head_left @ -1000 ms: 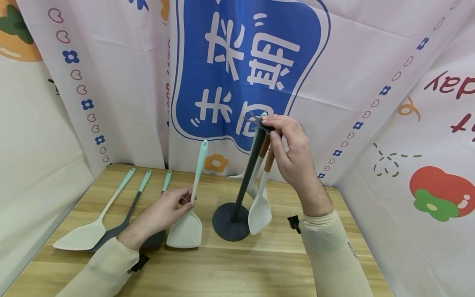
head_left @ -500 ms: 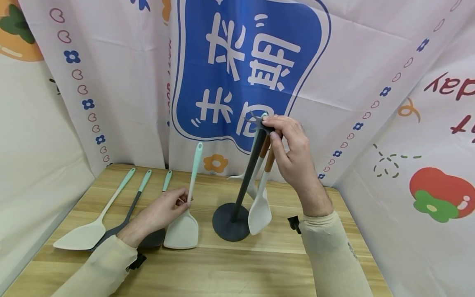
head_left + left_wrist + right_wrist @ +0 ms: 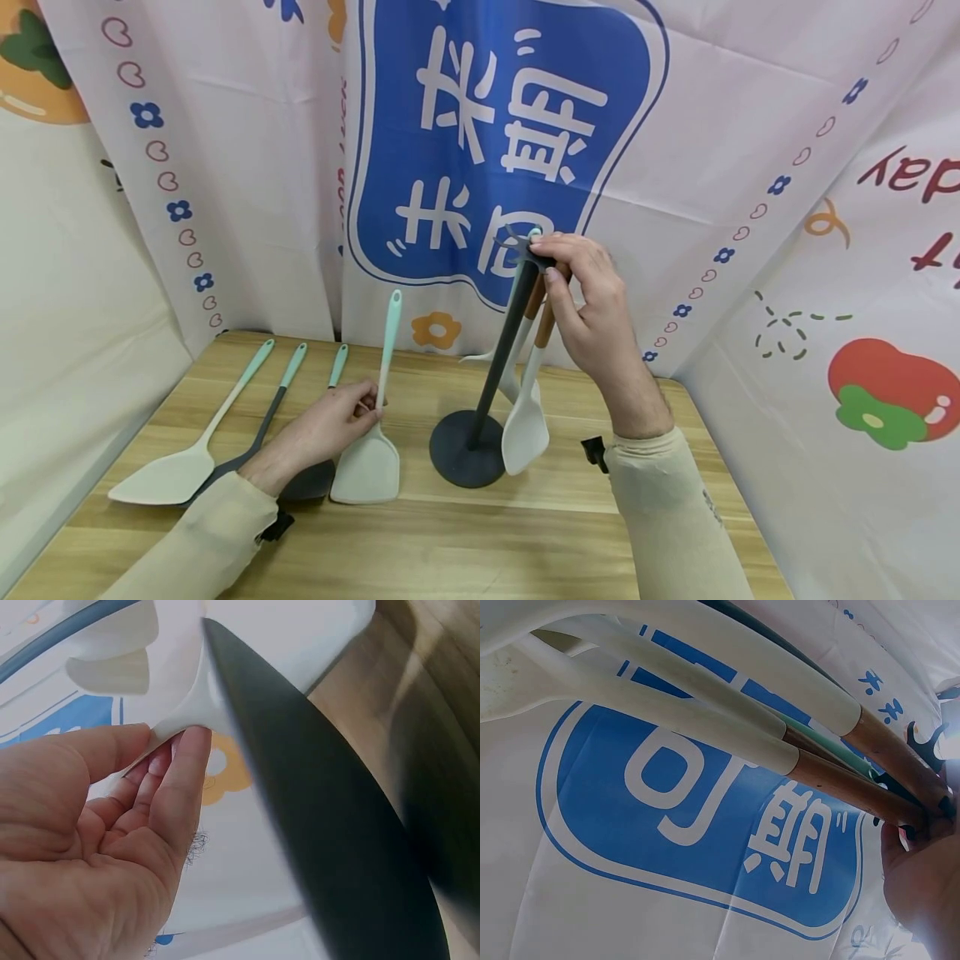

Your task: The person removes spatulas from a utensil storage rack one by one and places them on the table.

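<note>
My left hand (image 3: 330, 425) pinches the neck of a cream spatula (image 3: 366, 468) with a mint handle, its blade low over or on the table; I cannot tell which. In the left wrist view, thumb and fingers meet at the spatula's neck (image 3: 184, 718). My right hand (image 3: 588, 300) grips the hooked top of a dark utensil stand (image 3: 467, 462), which leans slightly right. From the stand hang a white spoon (image 3: 526, 429) and other utensils. In the right wrist view, several wooden handles (image 3: 855, 784) hang from the hooks (image 3: 928, 744) beside my fingers.
Left of my left hand lie a cream spatula (image 3: 165, 473) and two dark utensils with mint handles (image 3: 295, 363), partly hidden by my forearm. The wooden table (image 3: 517, 546) ends at printed curtains (image 3: 712, 150) behind and on both sides.
My left hand has shifted the cream spatula slightly left, away from the stand, and its handle end has dropped a little. My right hand and the stand stay in place.
</note>
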Available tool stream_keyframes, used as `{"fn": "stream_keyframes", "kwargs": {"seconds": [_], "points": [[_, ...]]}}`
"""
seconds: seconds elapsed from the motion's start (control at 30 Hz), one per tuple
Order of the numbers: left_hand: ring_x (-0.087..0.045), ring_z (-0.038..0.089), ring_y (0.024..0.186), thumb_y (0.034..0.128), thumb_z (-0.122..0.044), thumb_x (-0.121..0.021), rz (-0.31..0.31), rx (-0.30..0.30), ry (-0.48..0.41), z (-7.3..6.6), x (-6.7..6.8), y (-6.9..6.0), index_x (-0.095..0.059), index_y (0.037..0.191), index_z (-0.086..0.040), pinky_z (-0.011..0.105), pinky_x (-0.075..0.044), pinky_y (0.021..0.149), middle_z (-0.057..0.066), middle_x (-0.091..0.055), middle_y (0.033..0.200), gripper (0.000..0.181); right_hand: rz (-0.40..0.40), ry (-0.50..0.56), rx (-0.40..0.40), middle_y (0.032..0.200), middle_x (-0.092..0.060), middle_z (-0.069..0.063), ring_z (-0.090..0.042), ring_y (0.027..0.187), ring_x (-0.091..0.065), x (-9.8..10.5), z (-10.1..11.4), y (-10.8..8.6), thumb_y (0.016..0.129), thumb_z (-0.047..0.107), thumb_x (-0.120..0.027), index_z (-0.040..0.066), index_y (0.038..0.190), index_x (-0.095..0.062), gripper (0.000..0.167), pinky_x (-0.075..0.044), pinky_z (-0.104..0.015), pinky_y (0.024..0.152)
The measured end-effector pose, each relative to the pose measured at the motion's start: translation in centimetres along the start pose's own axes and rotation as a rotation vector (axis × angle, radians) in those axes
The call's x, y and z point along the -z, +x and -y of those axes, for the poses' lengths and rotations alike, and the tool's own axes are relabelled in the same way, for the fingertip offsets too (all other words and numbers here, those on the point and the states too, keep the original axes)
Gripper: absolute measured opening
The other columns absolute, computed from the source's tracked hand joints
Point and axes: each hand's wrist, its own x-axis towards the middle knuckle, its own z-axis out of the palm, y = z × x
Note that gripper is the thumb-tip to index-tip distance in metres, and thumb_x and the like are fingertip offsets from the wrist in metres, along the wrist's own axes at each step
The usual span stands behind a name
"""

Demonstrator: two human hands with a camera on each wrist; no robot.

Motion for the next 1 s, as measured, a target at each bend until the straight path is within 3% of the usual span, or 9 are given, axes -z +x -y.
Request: {"fn": "stream_keyframes", "kwargs": {"seconds": [0.53,1.0], "points": [[-0.07,0.018,0.097,0.1158,-0.005,-0.071,0.028,0.037,0.023,0.9,0.1,0.3,-0.067,0.126,0.003,0.027,-0.06,0.072,0.013,-0.075,0.111,0.013,-0.001,0.009,0.001,0.156,-0.074,-0.021,-0.039,0.155,-0.061,0.0,-0.1,0.0,0.118,0.007,-0.058,-0.001,0.145,-0.074,0.032,-0.047,-0.051,0.136],[-0.055,0.016,0.076,0.1149,-0.007,-0.073,0.076,0.105,0.073,2.2,0.1,1.1,-0.07,0.119,0.003,0.024,-0.042,0.06,0.007,-0.07,0.096,0.011,0.005,0.002,0.001,0.156,-0.073,-0.022,-0.039,0.155,-0.061,0.0,0.0,-0.1,0.118,0.007,-0.058,-0.001,0.145,-0.073,0.032,-0.047,-0.053,0.136]]}}
